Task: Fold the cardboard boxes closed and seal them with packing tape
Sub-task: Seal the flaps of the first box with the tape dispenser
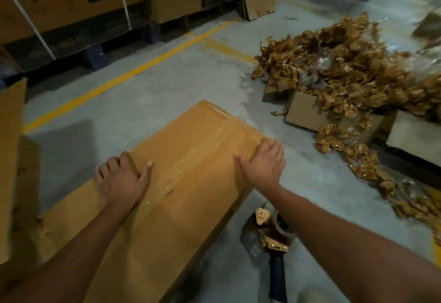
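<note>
A long brown cardboard box lies on the concrete floor with its flaps closed and a strip of clear packing tape running along its centre seam. My left hand rests on the box's left edge, fingers curled over the side and thumb on top. My right hand lies flat, fingers spread, on the box's right edge. A tape dispenser with a yellow frame, a brown roll and a dark handle lies on the floor right of the box, under my right forearm.
Another cardboard piece stands at the left. At the right, open boxes overflow with crumpled golden wrappers that spill across the floor. Large strapped cartons on pallets line the back wall behind a yellow floor line.
</note>
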Motion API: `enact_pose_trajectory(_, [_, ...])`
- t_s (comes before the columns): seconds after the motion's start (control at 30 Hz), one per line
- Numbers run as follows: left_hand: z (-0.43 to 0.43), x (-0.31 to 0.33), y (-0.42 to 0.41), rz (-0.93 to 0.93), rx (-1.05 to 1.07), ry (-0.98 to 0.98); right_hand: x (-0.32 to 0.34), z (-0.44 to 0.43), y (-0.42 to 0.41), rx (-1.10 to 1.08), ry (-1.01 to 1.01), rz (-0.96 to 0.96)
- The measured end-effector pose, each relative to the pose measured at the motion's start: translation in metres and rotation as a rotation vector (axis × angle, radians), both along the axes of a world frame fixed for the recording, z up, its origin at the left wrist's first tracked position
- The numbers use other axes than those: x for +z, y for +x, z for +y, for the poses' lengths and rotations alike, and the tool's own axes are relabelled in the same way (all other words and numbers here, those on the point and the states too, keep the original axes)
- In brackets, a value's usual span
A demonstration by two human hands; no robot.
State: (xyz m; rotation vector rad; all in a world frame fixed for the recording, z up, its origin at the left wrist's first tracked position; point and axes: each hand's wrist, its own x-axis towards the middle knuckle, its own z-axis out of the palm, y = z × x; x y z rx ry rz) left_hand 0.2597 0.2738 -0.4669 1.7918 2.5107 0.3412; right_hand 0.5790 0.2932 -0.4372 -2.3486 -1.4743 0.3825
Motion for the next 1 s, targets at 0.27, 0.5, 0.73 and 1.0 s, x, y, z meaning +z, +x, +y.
enact_pose_trajectory(0.27, [-0.009, 0.006, -0.012, 0.062, -0.041, -0.031, 0.002, -0.004, 0.033, 0.048, -0.141, 0.129])
enact_pose_trajectory(0.5, [-0.058, 0.020, -0.031, 0.032, 0.247, -0.182, -0.007, -0.095, 0.003, 0.167, -0.189, 0.124])
enact_pose_trajectory(0.73, [-0.100, 0.027, -0.048, 0.110, 0.068, -0.264, 0.004, -0.118, -0.017, 0.243, -0.280, 0.137])
enact_pose_trajectory(1.0, [-0.065, 0.033, 0.048, 0.007, -0.270, -0.302, 0.007, -0.154, -0.006, 0.302, -0.298, 0.127])
